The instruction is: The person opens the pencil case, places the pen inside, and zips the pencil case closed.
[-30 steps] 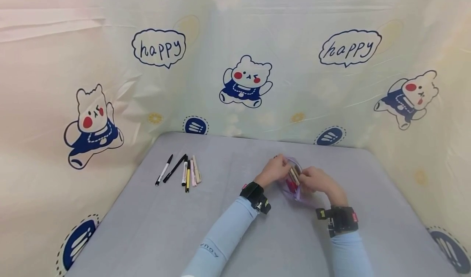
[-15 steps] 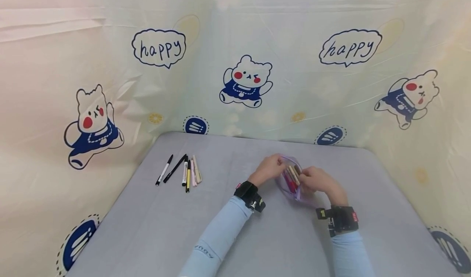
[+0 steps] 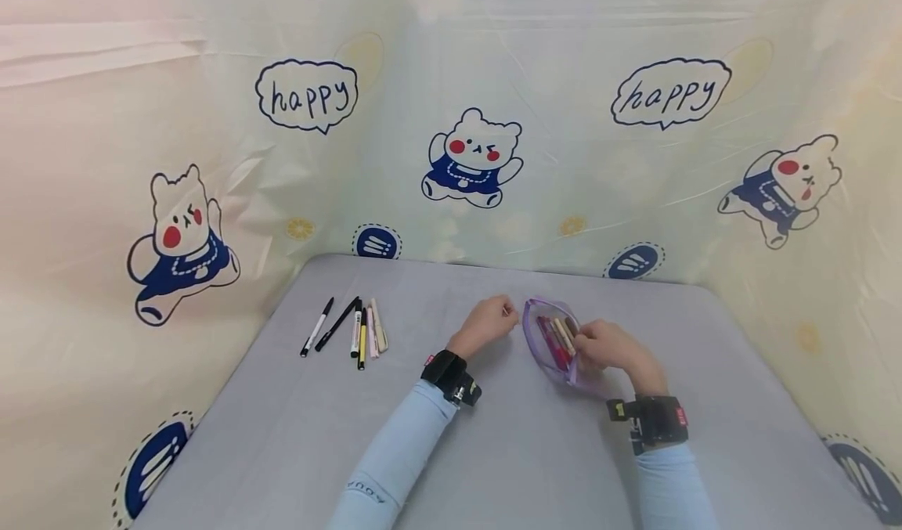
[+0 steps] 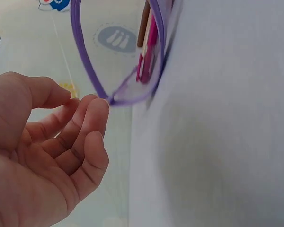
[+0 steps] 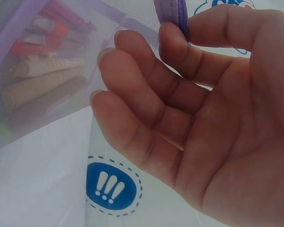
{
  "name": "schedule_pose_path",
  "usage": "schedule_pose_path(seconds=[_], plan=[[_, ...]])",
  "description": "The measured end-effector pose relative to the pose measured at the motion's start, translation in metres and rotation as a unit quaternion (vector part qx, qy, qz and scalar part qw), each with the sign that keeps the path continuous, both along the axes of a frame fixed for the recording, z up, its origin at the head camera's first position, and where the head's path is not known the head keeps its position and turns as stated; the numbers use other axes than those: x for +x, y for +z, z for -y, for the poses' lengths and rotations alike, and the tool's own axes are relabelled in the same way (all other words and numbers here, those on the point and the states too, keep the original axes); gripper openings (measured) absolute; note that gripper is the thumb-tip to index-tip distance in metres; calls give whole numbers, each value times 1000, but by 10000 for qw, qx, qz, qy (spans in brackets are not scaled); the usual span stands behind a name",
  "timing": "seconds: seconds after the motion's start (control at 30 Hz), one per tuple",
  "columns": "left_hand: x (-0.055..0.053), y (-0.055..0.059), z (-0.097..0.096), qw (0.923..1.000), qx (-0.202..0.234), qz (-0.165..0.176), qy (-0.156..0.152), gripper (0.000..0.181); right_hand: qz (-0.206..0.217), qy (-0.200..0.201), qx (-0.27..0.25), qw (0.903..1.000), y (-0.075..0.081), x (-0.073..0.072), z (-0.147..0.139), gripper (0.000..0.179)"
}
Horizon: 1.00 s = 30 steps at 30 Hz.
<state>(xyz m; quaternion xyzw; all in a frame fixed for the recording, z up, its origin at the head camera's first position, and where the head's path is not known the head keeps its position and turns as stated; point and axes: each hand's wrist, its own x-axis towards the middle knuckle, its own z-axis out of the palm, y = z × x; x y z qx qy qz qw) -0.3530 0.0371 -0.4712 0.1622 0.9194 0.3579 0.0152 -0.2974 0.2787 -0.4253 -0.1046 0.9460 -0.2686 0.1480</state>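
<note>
Hazily, pens (image 5: 45, 89) show through the mesh pouch (image 5: 174, 15)

1. A bare left hand (image 4: 47, 151), palm in sight, fingers loosely bent, thumb tip close to the index fingertip.
2. Just beyond the fingertips, the lower corner of a see-through pouch with purple fabric edging (image 4: 82, 47), its mouth agape.
3. Within that edging, a magenta pen with a clip (image 4: 148, 61) beside a slim brown stick-shaped pen (image 4: 143, 28).
4. Behind, pale printed cloth (image 4: 118, 161) bearing a grey-blue oval (image 4: 116, 39).
5. At right, a smooth light-grey surface (image 4: 227, 118), softly shadowed.
</note>
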Motion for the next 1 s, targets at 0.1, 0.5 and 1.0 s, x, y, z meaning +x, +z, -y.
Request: schedule_pose_path(seconds=[0.1, 0.5, 1.0], plan=[[1, -2, 11, 9999, 37, 45, 96, 13, 13, -6, 4, 10000, 0, 1, 0, 22], [-3, -7, 55, 9990, -100, 65, 440, 11, 59, -68, -77, 9999, 0, 2, 0, 22], [-3, 7, 115, 9887, -405, 127, 1436, 13, 45, -2, -90, 9999, 3, 3, 0, 22]])
